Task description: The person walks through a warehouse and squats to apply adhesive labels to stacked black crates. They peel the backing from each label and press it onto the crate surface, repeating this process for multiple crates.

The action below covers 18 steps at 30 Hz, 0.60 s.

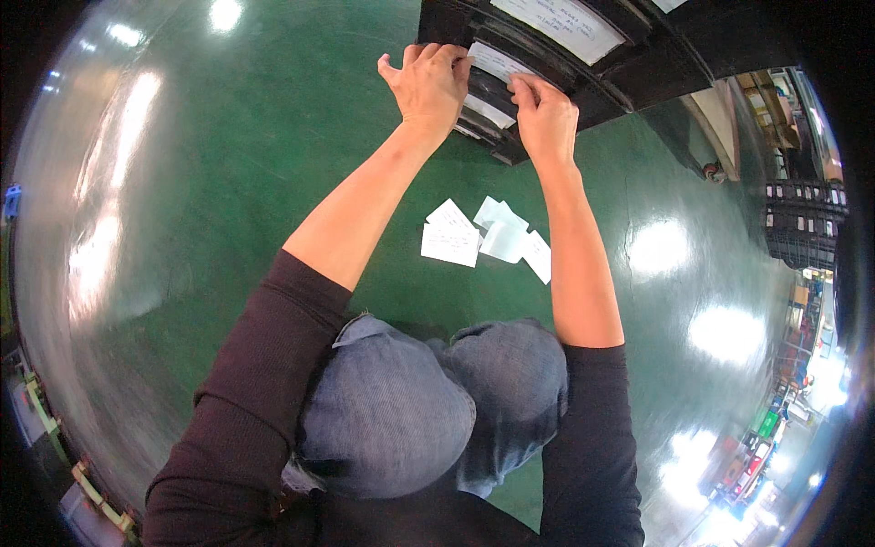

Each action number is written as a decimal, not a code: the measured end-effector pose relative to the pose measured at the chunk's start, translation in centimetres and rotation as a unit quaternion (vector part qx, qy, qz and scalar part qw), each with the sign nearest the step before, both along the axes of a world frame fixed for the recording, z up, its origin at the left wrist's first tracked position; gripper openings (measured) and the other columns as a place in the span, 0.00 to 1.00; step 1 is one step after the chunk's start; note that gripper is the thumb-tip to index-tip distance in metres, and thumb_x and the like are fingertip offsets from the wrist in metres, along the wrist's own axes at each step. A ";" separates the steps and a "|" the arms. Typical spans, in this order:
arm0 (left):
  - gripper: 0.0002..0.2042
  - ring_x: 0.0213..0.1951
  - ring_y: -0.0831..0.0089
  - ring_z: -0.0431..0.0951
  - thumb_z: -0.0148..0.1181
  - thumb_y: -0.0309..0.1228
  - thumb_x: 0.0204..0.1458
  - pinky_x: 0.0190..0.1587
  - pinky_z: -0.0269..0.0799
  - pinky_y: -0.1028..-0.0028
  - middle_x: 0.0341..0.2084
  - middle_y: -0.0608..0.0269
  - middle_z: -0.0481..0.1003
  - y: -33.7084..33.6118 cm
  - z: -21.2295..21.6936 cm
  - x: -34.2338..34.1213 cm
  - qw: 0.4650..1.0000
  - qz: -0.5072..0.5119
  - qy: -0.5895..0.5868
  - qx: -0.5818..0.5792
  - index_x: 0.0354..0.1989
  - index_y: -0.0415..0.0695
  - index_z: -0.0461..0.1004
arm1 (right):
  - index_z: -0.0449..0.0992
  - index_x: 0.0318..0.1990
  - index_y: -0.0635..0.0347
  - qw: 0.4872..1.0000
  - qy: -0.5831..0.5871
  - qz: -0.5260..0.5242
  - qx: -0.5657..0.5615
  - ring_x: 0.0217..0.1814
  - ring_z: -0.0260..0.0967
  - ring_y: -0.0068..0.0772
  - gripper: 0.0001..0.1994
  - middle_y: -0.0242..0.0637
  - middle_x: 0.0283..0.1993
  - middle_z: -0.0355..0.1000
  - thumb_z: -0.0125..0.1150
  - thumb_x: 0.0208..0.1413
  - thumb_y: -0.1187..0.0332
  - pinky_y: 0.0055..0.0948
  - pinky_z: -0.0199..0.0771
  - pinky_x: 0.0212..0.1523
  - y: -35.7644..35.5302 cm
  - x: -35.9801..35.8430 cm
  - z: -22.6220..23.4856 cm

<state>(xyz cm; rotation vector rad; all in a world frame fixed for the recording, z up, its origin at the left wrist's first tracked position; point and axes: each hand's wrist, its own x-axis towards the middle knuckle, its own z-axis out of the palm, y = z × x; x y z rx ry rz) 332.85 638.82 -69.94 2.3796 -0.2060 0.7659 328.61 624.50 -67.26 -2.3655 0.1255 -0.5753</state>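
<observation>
A stack of black crates point(629, 68) stands ahead of me, with white paper labels on their fronts. My left hand point(427, 82) and my right hand point(545, 114) both reach up to one white label point(497, 62) on a crate front. The fingers of each hand pinch or press an end of that label. Whether the label is loose or stuck on, I cannot tell. Below my arms, several white paper slips point(483, 237) lie scattered on the green floor point(228, 182). My knees in blue jeans point(428, 401) show near the bottom.
A caster wheel point(713, 171) sits under the crate stack at right. More dark crates and shelving point(802, 223) stand at the far right. Ceiling lights glare off the glossy floor.
</observation>
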 end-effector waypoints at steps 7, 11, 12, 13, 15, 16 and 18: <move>0.08 0.43 0.67 0.74 0.59 0.39 0.50 0.52 0.56 0.49 0.33 0.72 0.78 0.9 1.5 -0.2 0.997 -0.009 0.048 0.058 0.36 0.55 0.80 | 0.80 0.37 0.59 0.998 -0.021 -0.050 -0.027 0.32 0.76 0.33 0.10 0.39 0.32 0.78 0.54 0.56 0.66 0.29 0.73 0.37 0.7 0.1 -1.0; 0.10 0.41 0.64 0.75 0.58 0.41 0.52 0.51 0.58 0.49 0.32 0.68 0.79 1.1 1.8 -0.3 0.995 -0.013 0.068 0.073 0.40 0.55 0.79 | 0.80 0.35 0.58 0.997 -0.010 -0.068 -0.024 0.32 0.76 0.36 0.10 0.40 0.32 0.78 0.56 0.55 0.64 0.30 0.73 0.38 1.0 0.1 -0.5; 0.12 0.40 0.63 0.76 0.57 0.42 0.52 0.50 0.59 0.50 0.32 0.66 0.79 1.5 1.9 -0.2 0.996 0.007 0.073 0.058 0.41 0.55 0.78 | 0.80 0.35 0.58 0.997 -0.009 -0.072 -0.026 0.33 0.76 0.37 0.10 0.40 0.31 0.78 0.56 0.54 0.63 0.31 0.73 0.38 1.0 0.0 -0.5; 0.13 0.39 0.63 0.77 0.57 0.43 0.52 0.49 0.61 0.51 0.32 0.64 0.79 2.0 2.0 0.0 0.995 0.035 0.081 0.048 0.43 0.54 0.78 | 0.80 0.35 0.58 0.997 -0.008 -0.077 -0.027 0.33 0.76 0.37 0.11 0.40 0.31 0.78 0.56 0.54 0.62 0.31 0.72 0.38 1.0 0.0 -0.4; 0.17 0.38 0.59 0.78 0.54 0.44 0.53 0.48 0.61 0.50 0.30 0.61 0.79 4.4 2.4 0.8 0.991 0.030 0.129 0.007 0.47 0.48 0.74 | 0.80 0.35 0.58 0.996 -0.008 -0.088 -0.027 0.34 0.77 0.38 0.10 0.40 0.31 0.78 0.57 0.54 0.63 0.31 0.73 0.39 1.1 -0.1 -0.4; 0.19 0.37 0.59 0.78 0.54 0.42 0.53 0.45 0.63 0.53 0.31 0.60 0.79 5.8 2.7 1.1 0.992 0.057 0.115 0.004 0.50 0.47 0.72 | 0.80 0.35 0.58 0.995 -0.009 -0.091 -0.031 0.34 0.77 0.38 0.10 0.40 0.31 0.78 0.57 0.53 0.63 0.31 0.73 0.39 1.4 0.0 -0.4; 0.19 0.37 0.60 0.79 0.54 0.39 0.53 0.44 0.67 0.58 0.32 0.61 0.80 9.0 2.9 0.7 0.995 0.026 0.039 -0.084 0.53 0.45 0.69 | 0.79 0.38 0.59 0.998 -0.022 -0.063 -0.011 0.36 0.77 0.39 0.10 0.41 0.33 0.78 0.57 0.54 0.66 0.31 0.73 0.40 2.1 0.2 -0.4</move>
